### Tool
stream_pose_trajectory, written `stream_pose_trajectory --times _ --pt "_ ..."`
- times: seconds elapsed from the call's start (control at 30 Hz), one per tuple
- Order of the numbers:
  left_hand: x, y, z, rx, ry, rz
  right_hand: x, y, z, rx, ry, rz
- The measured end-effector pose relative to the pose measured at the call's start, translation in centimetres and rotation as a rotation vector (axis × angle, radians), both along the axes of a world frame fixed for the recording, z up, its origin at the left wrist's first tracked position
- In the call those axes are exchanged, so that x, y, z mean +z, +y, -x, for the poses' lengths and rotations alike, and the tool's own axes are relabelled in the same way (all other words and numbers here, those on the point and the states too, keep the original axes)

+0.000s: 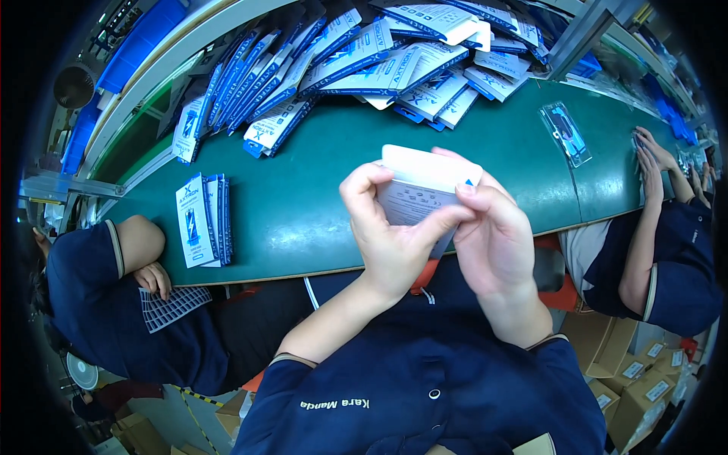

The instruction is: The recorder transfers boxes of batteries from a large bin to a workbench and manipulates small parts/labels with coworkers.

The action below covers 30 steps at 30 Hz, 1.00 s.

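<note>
Above the near edge of the table I hold a flat grey and white carton (415, 199) with a pale flap at its top end. My left hand (388, 239) grips its left side, fingers behind it and thumb across the printed face. On the right side, my right hand (494, 235) is closed on the carton, its thumb pressing near the flap's corner. My palms cover the carton's lower part, and I cannot tell whether the flap is fully folded down.
A big heap of blue and white cartons (356, 57) lies along the far side of the green table (318, 174). A few similar cartons (199, 220) stand at left. A clear plastic pack (565, 135) lies at right. Co-workers sit on both sides, one with a grey grid sheet (176, 307).
</note>
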<state>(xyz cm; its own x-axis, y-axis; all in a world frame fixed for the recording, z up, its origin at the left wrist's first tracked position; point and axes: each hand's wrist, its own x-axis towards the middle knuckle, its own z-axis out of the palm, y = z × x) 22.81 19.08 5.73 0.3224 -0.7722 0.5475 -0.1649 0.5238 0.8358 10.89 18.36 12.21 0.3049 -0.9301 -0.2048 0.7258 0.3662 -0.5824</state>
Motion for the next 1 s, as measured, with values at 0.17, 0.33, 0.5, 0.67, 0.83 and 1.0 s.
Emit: stream_pose_trajectory --times 0.17,0.33,0.5,0.67,0.83,1.0 --pt "1.8 0.4 -1.1 -0.313 0.446 -0.073 -3.7 0.5 -2.2 -0.339 0.410 0.661" --pt "3.8 1.1 -1.6 -0.437 0.461 -0.015 -3.2 -0.7 -0.6 -0.272 0.563 0.999" --pt "3.6 1.3 -1.8 -0.421 0.475 0.018 -1.8 0.0 -0.8 -0.176 0.449 0.854" --pt "4.8 1.6 -0.8 -0.341 0.343 0.100 -1.4 0.3 -0.5 -0.217 0.511 0.979" --pt "4.6 2.2 -1.4 -0.351 0.355 0.010 -2.1 2.0 -2.3 -0.437 0.343 0.780" --pt "3.8 1.6 -1.7 -0.368 0.374 0.053 -2.0 1.4 -2.4 -0.481 0.409 0.839"
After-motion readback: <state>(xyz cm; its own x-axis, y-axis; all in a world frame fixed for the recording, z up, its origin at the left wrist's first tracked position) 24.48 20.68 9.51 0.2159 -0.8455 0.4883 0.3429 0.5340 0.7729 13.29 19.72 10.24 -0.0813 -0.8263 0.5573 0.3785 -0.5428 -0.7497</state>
